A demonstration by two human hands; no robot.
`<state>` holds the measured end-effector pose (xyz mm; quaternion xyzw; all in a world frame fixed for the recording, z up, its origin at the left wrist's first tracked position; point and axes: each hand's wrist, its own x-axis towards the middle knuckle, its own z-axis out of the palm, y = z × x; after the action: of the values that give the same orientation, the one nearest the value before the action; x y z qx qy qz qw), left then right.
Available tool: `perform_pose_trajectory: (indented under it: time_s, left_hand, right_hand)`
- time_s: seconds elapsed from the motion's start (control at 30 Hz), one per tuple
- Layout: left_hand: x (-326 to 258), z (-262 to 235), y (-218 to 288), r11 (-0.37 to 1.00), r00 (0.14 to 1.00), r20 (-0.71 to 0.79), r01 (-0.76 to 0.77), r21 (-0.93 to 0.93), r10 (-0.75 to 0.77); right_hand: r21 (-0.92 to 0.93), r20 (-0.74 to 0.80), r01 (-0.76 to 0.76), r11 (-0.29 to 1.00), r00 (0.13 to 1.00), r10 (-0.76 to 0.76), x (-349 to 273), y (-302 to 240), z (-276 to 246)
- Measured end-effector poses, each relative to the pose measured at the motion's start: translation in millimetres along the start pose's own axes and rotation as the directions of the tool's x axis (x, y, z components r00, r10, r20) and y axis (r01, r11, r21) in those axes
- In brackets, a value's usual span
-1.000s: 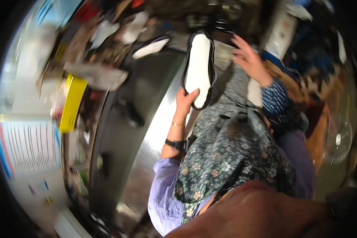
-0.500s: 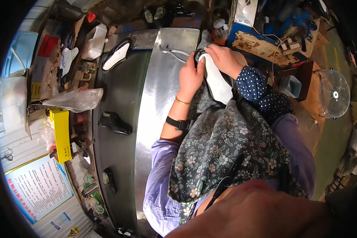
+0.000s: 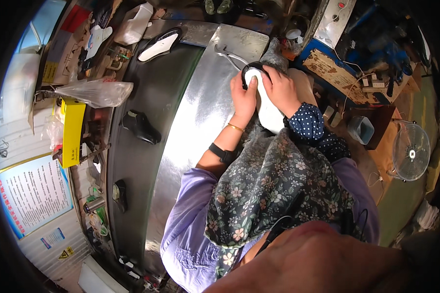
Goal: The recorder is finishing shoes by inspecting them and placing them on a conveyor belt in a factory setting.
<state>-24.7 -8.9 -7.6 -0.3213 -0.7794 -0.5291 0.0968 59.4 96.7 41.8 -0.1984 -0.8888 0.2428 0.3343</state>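
Observation:
Both my hands grip a black shoe that lies with its white underside turned up, above my floral apron. My left hand holds the left side of its toe end, the thumb pressed on the white surface. My right hand wraps the other side, its fingers over the black edge. Black upper material rims the toe. Just beyond my left hand, metal pincers rest on the shiny metal worktop. The far end of the shoe meets the apron, and its lower side is hidden.
Left of the worktop runs a dark conveyor belt with a white-soled shoe and black shoes on it. A yellow box and a plastic bag border the belt. At right stand a fan and a plastic container.
The view has shifted. My hands have changed their hold at the toe, and more of the black toe rim shows. My left thumb now lies on the white underside.

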Motion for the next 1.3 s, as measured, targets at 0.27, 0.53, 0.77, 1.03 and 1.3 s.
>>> perform_pose_trajectory:
  time_s: [0.27, 0.53, 0.77, 1.03, 1.3]
  left_hand:
    - [29, 25, -30, 0.97, 0.968, 0.091, 0.24, -0.05, -0.235]
    - [-21, 25, -19, 0.878, 0.948, 0.187, 0.311, -0.364, -0.258]
    - [5, 49, -27, 0.798, 0.854, 0.108, 0.514, -0.314, -0.508]
    - [17, 51, -26, 0.534, 0.804, 0.269, 0.563, -0.631, -0.53]
    - [18, 32, -37, 0.924, 0.924, 0.057, 0.381, -0.029, -0.379]
  right_hand:
    - [-0.036, 0.087, -0.111, 0.993, 0.99, 0.113, -2, 15, -6]
    - [0.042, 0.03, -0.148, 0.988, 0.989, 0.147, -23, 28, -7]
    - [-0.045, 0.061, -0.04, 0.998, 0.997, 0.043, -1, 28, -15]
    - [-0.01, 0.051, -0.097, 0.995, 0.994, 0.098, 0, 40, 5]
    - [-0.028, 0.089, -0.034, 0.999, 0.995, 0.036, -29, 15, -23]
